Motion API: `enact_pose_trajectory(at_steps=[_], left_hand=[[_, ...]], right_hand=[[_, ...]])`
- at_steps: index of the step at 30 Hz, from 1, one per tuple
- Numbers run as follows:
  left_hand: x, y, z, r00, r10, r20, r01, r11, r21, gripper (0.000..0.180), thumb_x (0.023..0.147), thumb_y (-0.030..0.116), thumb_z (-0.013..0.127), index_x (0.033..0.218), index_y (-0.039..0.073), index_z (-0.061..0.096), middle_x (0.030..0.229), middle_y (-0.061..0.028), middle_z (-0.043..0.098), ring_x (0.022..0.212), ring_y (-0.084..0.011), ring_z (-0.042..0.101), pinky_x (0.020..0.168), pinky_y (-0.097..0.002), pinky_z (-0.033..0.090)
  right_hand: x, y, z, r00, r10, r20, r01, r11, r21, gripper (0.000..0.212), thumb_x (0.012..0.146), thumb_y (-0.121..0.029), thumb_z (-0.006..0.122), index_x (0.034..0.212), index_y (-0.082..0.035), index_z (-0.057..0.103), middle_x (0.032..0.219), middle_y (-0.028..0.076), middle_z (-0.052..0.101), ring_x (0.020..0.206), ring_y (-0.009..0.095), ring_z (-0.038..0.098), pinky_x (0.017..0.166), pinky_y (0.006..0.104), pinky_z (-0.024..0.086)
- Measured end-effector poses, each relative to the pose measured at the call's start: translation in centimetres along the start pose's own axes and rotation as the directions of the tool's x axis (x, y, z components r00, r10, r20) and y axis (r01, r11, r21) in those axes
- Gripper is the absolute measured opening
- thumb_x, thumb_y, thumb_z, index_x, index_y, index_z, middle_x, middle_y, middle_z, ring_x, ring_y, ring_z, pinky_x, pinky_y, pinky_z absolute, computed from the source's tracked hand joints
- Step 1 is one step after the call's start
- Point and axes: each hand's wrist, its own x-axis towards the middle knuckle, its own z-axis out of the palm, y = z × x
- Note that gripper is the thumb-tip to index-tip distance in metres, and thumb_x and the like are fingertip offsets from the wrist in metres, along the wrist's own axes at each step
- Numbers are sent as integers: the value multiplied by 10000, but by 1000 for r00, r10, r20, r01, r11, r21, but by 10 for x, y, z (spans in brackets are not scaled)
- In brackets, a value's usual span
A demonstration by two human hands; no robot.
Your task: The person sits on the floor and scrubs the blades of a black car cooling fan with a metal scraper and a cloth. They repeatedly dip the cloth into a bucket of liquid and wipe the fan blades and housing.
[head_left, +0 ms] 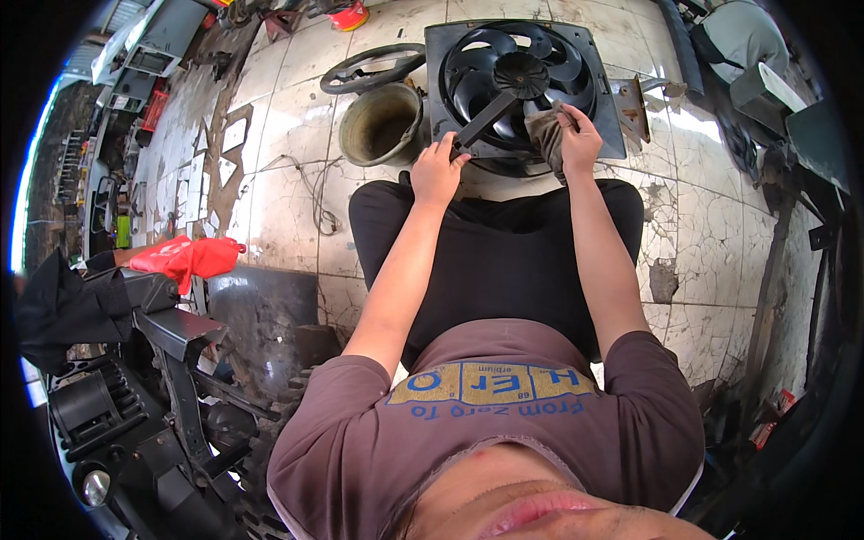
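In the head view, a cracked, pale tiled floor spreads through a cluttered workshop. A black fan in a square frame sits in front of the person, just right of a bucket and a steering wheel. The left hand reaches the frame's near left corner; I cannot tell whether it grips. The right hand pinches a grey-brown cloth at the frame's near right side.

Bright light, dark curved edges

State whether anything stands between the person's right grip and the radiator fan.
Yes: a brown rag, held in the right grip, lies between it and the near side of the radiator fan. Nothing else visible does.
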Motion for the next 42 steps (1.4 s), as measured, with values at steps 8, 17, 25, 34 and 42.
enact_pose_trajectory(at_steps=[8,17,25,34,42], left_hand=[[2,7,-1,998,62,-17,-62,998,15,442,880,302,834,1286,193,700,1000,-33,755,917,-301,741,749,-450,583],[9,1,8,997,72,-32,-72,997,-16,434,857,279,834,1258,154,724,1020,-40,773,929,-298,750,760,-441,586],[13,-2,12,998,64,12,-63,998,-22,408,878,299,820,1257,187,721,1027,-24,777,934,-282,741,774,-432,579],[16,-7,15,999,38,17,-37,997,-67,432,858,303,834,1265,200,730,1073,2,783,963,-262,739,811,-415,579],[14,-11,24,999,36,-11,-37,993,-111,436,852,296,833,1268,208,738,1084,8,783,968,-251,731,825,-407,576]], right_hand=[[-64,-52,43,550,-563,616,750,658,-69,391,849,93,675,1195,-56,780,1310,119,767,1099,319,721,977,405,566],[-64,-40,54,543,-541,642,741,668,-64,351,840,55,695,1159,-50,797,1319,94,761,1020,289,708,906,374,590],[-27,-21,52,711,-520,473,694,627,-354,325,821,71,694,1104,-44,806,1250,121,788,1021,310,739,918,405,576],[-23,-19,54,700,-491,519,696,631,-341,269,858,59,681,1079,-37,800,1238,119,790,1018,321,737,915,410,577],[-61,-44,67,566,-496,658,716,692,-93,334,792,100,746,1074,-63,826,1217,110,798,1006,288,734,909,381,584]])
